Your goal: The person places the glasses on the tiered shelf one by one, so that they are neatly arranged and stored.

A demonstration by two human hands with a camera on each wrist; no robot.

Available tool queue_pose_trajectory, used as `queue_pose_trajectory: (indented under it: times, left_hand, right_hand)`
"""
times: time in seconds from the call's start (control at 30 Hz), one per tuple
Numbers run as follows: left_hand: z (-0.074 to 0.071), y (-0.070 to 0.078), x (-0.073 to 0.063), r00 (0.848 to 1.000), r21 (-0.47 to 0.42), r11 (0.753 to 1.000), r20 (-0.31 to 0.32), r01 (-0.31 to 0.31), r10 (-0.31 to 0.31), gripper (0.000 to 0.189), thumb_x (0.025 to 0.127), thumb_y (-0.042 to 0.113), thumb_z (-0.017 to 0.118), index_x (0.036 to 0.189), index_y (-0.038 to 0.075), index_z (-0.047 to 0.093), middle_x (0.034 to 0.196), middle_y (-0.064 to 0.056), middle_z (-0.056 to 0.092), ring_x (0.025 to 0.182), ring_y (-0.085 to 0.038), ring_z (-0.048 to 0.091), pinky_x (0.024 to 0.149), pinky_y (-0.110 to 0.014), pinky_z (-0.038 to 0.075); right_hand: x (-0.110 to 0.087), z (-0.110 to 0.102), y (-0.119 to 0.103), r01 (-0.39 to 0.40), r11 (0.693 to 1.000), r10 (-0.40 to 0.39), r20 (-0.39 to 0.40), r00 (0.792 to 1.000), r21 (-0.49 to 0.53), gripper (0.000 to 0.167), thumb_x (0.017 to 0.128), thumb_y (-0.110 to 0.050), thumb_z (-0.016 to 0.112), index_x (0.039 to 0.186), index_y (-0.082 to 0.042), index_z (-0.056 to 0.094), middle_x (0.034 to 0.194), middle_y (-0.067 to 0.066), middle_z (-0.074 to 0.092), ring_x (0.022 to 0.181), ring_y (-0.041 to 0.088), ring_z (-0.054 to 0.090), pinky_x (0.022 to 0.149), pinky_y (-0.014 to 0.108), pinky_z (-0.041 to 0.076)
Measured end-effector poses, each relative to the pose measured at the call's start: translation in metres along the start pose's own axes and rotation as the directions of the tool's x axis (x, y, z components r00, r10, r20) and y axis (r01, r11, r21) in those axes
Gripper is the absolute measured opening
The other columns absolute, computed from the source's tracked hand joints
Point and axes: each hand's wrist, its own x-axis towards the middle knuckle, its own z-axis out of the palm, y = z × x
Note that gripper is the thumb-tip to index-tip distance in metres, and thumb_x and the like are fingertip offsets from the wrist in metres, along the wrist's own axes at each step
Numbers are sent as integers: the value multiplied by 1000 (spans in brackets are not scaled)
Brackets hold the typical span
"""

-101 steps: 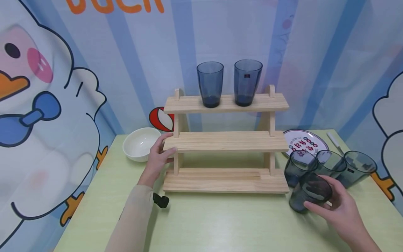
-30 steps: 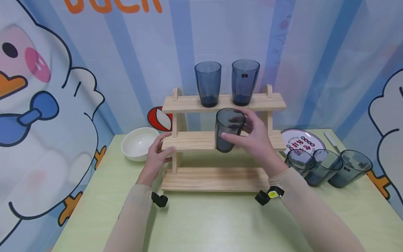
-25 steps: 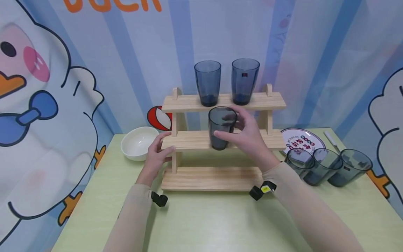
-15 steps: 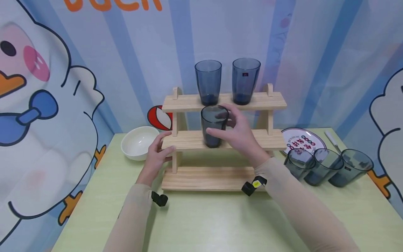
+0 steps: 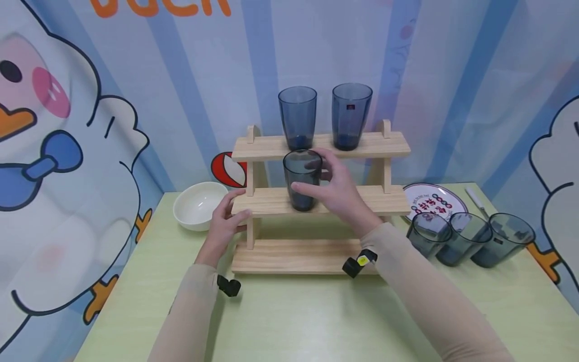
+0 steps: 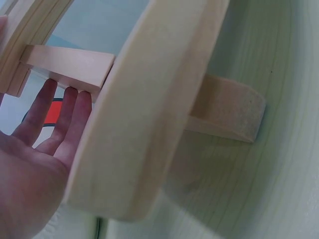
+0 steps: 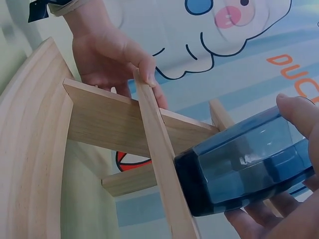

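Note:
My right hand [image 5: 344, 196] holds a dark tinted drinking glass [image 5: 298, 171] upright at the middle tier of a three-tier wooden display rack [image 5: 258, 201]. Thumb and fingers wrap the glass from its right side. In the right wrist view its thick base [image 7: 192, 186] meets the middle board. My left hand [image 5: 221, 226] grips the left end of that same board, thumb in front. Its fingers [image 6: 60, 119] reach the upright support in the left wrist view. Two blue-tinted glasses, a left one [image 5: 297, 115] and a labelled right one [image 5: 351, 115], stand on the top board.
Three more tinted glasses [image 5: 463, 239] stand in a row at the right on the pale green table [image 5: 289, 322]. Behind them lie a patterned plate [image 5: 441, 196] and a white-handled utensil [image 5: 476, 199]. A white bowl [image 5: 199, 206] sits left of the rack, before a printed cloth backdrop [image 5: 194, 75].
My right hand has carried the glass from the table at the right up to the middle board, then leftward along it. My left hand has stayed on the rack.

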Motion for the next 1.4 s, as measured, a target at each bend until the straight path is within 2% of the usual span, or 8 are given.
queue_pose_trajectory:
  times: [0.27, 0.6, 0.93, 1.17, 1.4]
  left_hand:
    - [0, 1, 0, 1000, -6, 1000, -4, 1, -1, 57, 100, 19, 70, 153, 28, 49, 153, -12, 52, 126, -36, 58, 98, -58, 57]
    - [0, 0, -1, 1000, -11, 1000, -6, 4, -4, 56, 100, 19, 70, 152, 29, 50, 153, -12, 52, 126, -35, 58, 98, -57, 57]
    - [0, -2, 0, 1000, -16, 1000, 0, -1, 1, 56, 101, 18, 69, 153, 28, 50, 153, -13, 52, 126, -37, 58, 98, -60, 57]
    - [0, -4, 0, 1000, -7, 1000, -1, 5, -5, 56, 101, 21, 70, 153, 29, 49, 154, -12, 52, 127, -37, 58, 99, -60, 56]
    - [1, -3, 0, 1000, -3, 1000, -6, -7, 7, 55, 101, 21, 70, 152, 29, 50, 154, -13, 52, 125, -36, 59, 99, -60, 56]
  right_hand:
    - [2, -2, -3, -23, 1000, 23, 32, 999, -21, 85, 85, -38, 89, 156, -31, 43, 146, 5, 55, 132, 32, 53, 112, 55, 44]
    - [2, -4, -5, -5, 1000, 5, 46, 999, -10, 84, 86, -33, 89, 156, -28, 43, 146, 6, 56, 126, 33, 58, 106, 54, 48]
    - [2, -1, -5, -19, 999, 20, 27, 999, -30, 86, 85, -38, 89, 157, -28, 41, 148, 7, 54, 132, 33, 54, 110, 53, 46]
    - [-2, -1, -3, -43, 998, 45, 59, 997, -36, 94, 87, -38, 87, 163, -31, 31, 149, 8, 52, 137, 32, 52, 112, 51, 47]
    - [-10, -10, 0, -52, 998, 55, 105, 993, -32, 102, 87, -42, 86, 167, -32, 23, 160, 8, 40, 146, 31, 44, 119, 52, 41]
